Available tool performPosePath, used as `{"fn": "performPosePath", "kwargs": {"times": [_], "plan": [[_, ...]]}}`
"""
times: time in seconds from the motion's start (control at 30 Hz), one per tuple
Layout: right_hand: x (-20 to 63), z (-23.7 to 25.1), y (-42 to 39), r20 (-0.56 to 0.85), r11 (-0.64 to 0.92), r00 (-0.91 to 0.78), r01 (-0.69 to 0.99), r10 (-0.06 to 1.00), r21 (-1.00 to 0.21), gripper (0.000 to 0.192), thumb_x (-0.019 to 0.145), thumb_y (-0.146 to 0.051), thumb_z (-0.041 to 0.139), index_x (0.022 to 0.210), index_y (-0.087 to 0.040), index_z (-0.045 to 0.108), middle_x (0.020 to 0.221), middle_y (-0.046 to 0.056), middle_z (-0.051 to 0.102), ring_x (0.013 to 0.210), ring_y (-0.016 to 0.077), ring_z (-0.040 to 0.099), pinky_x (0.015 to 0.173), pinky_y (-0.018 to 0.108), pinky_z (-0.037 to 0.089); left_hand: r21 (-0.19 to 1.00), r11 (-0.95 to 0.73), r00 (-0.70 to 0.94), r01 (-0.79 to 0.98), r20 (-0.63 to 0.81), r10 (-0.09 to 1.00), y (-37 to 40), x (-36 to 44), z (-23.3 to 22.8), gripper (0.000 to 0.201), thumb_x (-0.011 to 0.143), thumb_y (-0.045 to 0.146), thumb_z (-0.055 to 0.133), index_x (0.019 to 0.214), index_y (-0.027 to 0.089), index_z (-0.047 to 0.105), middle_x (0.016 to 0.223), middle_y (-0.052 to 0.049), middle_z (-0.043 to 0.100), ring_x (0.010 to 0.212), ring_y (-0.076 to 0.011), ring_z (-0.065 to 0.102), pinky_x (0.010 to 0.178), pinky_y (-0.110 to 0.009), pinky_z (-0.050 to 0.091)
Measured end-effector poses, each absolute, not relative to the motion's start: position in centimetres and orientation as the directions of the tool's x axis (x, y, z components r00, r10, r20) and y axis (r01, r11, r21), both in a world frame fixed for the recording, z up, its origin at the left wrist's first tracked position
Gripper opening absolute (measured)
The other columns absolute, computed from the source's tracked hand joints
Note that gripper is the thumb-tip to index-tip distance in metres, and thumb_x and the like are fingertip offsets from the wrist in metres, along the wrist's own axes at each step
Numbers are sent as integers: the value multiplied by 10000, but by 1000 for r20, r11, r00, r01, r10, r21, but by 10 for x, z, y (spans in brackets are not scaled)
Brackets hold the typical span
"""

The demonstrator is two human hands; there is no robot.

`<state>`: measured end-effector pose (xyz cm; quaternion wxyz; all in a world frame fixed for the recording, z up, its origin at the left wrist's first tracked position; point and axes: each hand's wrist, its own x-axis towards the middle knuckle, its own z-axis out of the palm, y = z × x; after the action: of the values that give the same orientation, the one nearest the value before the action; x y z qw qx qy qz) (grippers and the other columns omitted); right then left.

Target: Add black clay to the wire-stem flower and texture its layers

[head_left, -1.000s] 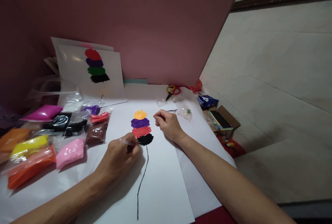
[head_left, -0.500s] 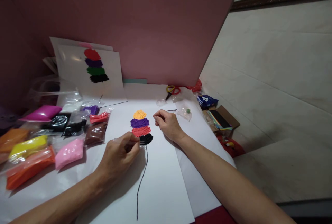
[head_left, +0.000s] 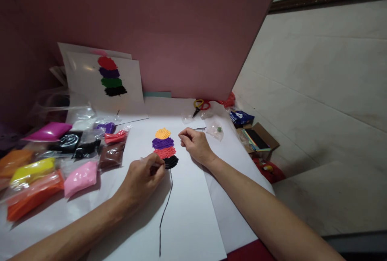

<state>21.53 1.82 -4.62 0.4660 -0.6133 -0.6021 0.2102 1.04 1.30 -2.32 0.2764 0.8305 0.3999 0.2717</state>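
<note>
White paper (head_left: 187, 212) bears four clay blobs (head_left: 165, 147) (stacked); left hand (head_left: 142, 180) grips tool (head_left: 148, 160), right hand (head_left: 195, 144) clenched.

Clay bags (head_left: 57, 164) left of sheet (head_left: 181, 212), scissors (head_left: 201, 105) behind

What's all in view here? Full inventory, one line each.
clay layers: 4, yellow, purple, red, black, stacked on front sheet
black line: 1, runs from black layer toward viewer
white sheet: front, under the work
propped sheet: 1, white, red/purple/green/black layers, against pink wall
clay bags: many, mixed colours, left
scissors: 1, yellow and red handles, far edge
cardboard box: 1, open, right
thin tool: 1, clear, in left hand, tip at black layer
left hand: pinching tool
right hand: resting on sheet beside layers
</note>
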Motion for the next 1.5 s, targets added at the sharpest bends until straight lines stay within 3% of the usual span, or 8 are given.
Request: {"fn": "performPosePath", "kwargs": {"times": [0.37, 0.53, 0.67, 1.0, 1.17, 1.5], "plan": [[216, -48, 19, 310, 165, 182, 547, 933, -820, 157, 869, -188, 531, 760, -218, 640, 596, -33, 628, 533, 124, 549, 564, 238, 409, 614, -449, 532, 649, 56, 845, 12, 14, -9, 153, 708, 331, 390, 638, 227, 477, 493, 40, 461, 452, -138, 413, 486, -267, 305], [216, -46, 18, 310, 163, 181, 558, 933, -814, 162, 867, -178, 529, 759, -215, 645, 597, -30, 632, 564, 132, 573, 584, 242, 421, 586, -454, 534, 672, 42, 845, 14, 10, -9, 130, 707, 299, 408, 613, 221, 453, 549, 24, 514, 474, -134, 433, 510, -268, 312], [216, -46, 18, 305, 155, 184, 559, 935, -814, 161, 870, -182, 528, 765, -212, 646, 602, -28, 634, 569, 133, 573, 583, 243, 419, 563, -479, 540, 673, 69, 839, 15, 5, -11, 132, 745, 271, 422, 645, 215, 489, 527, 40, 497, 477, -136, 443, 520, -262, 316], [216, -46, 18, 292, 144, 184, 559, 939, -816, 160, 875, -191, 526, 771, -217, 645, 606, -29, 634, 556, 132, 566, 575, 243, 422, 638, -510, 502, 577, 216, 838, 10, 1, -9, 158, 748, 292, 445, 607, 224, 468, 479, 39, 515, 433, -130, 465, 463, -243, 334], [216, -47, 18, 299, 152, 185, 556, 936, -817, 157, 873, -192, 530, 763, -216, 640, 606, -29, 632, 568, 133, 575, 580, 243, 422, 718, -481, 497, 503, 215, 841, 8, 2, -17, 169, 785, 325, 473, 682, 207, 536, 437, 68, 454, 400, -111, 404, 415, -214, 295], [216, -47, 18, 288, 144, 185, 549, 940, -823, 149, 881, -201, 538, 777, -215, 644, 612, -25, 638, 551, 130, 562, 573, 247, 422, 715, -526, 538, 461, 246, 806, 9, 6, -20, 173, 805, 310, 462, 716, 201, 563, 477, 55, 500, 420, -109, 434, 441, -207, 330]]}}
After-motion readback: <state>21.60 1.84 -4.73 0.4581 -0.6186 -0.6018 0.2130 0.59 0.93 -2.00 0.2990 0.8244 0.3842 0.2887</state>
